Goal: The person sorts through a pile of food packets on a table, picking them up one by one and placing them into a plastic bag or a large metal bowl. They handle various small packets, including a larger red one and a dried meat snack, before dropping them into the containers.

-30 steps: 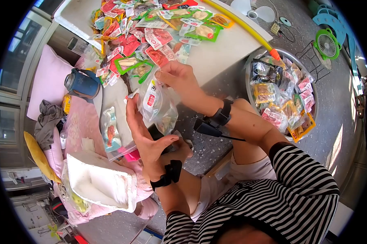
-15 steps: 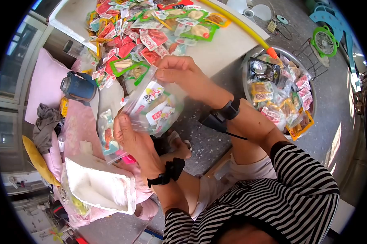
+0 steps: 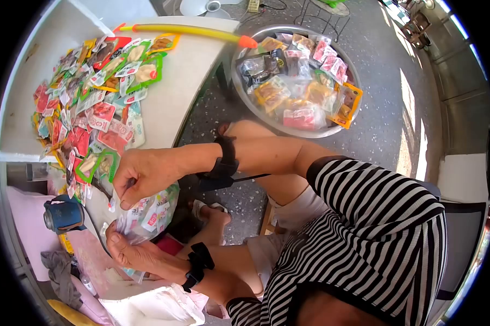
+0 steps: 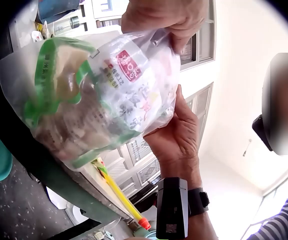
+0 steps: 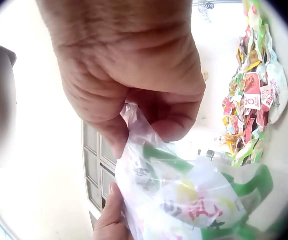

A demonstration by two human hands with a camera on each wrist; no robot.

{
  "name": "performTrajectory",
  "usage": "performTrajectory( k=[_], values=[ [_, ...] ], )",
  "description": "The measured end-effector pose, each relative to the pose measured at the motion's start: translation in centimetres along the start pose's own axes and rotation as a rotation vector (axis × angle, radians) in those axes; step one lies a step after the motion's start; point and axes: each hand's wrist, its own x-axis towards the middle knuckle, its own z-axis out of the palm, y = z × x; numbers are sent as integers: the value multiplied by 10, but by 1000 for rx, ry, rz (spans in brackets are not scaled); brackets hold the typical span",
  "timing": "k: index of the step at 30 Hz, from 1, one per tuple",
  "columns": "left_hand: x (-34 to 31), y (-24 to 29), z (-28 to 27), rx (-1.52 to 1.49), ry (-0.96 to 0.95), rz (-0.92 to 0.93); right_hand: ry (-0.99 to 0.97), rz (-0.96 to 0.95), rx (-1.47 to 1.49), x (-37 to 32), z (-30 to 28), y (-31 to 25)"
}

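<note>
Both hands hold a clear plastic bag (image 3: 158,214) with printed, green-edged packets inside. My right hand (image 3: 150,171) pinches the gathered upper edge of the bag between thumb and fingers. Lower down, my left hand (image 3: 133,252) grips the bag's near edge with its thumb. In the left wrist view, the bag (image 4: 104,95) spans the two hands, with a red label and green borders showing through the film. The right wrist view shows the twisted plastic (image 5: 139,122) under my right fingertips, and my left thumb (image 5: 113,210) beside it.
A heap of colourful snack packets (image 3: 92,103) lies on the white table (image 3: 179,81), partly in a white foam box (image 3: 35,54). A yellow tube (image 3: 185,31) lies behind. A metal basin (image 3: 239,89) of packets stands on the floor. A blue jug (image 3: 65,214) is left; another foam box (image 3: 152,304) sits below.
The head view has swung right, so the table and basin appear further left. The bag has gone from hanging spread between the hands to bunched, with its upper edge gathered in the right hand.
</note>
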Motion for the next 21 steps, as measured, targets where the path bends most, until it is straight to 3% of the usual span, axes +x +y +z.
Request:
performTrajectory(
  k=[4,7,8,11,14,18,21],
  values=[
    [-5,-2,1,12,-96,77,-114,-23,-395,-20,-4,-38],
    [-12,1,1,54,-317,103,-127,-134,-772,-41,12,-42],
    [-16,6,2,131,-432,100,-97,-86,-784,-51,17,-48],
    [-28,18,25,22,-573,161,6,74,-682,-83,14,-69],
    [-32,9,29,-88,-521,14,273,85,-528,-124,-5,-91],
    [-35,-9,23,-30,-476,-159,670,297,-198,-173,-44,-146],
    [-41,-24,25,8,-497,-244,868,400,-231,-201,-73,-168]
  ],
)
